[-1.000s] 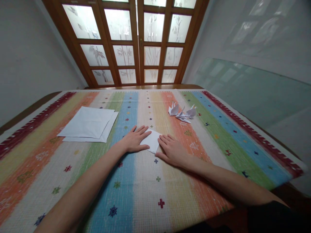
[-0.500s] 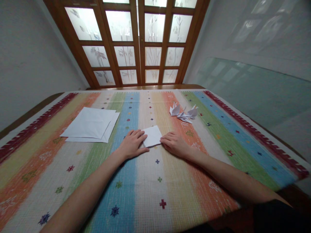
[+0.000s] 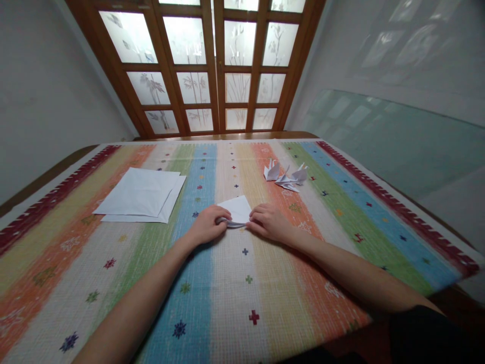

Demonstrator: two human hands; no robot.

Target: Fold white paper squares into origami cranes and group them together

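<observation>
Bench (image 3: 341, 237): covered by a striped cloth in many colours that reaches all four edges; a wooden door with frosted panes stands beyond the far edge.
Sheet stack (image 3: 141, 194): flat white squares lying toward the far-left corner, well apart from both hands and not yet folded, so more paper is left to work.
Finished figures (image 3: 287, 176): small white folded paper shapes, seemingly three, right of centre near the far edge; these look complete.
Folded paper (image 3: 237, 208): a small white piece at the middle of the bench, already folded down to a compact shape. Its far part lies on the cloth while the near edge is lifted between the two hands. Judging by the finished shapes, it is only partway along, with many folds left.
Left hand (image 3: 206, 227): curled, fingertips pinching the near-left edge of the folded paper.
Right hand (image 3: 267, 224): curled, fingertips gripping the near-right edge of the same piece, just across from the left hand.
</observation>
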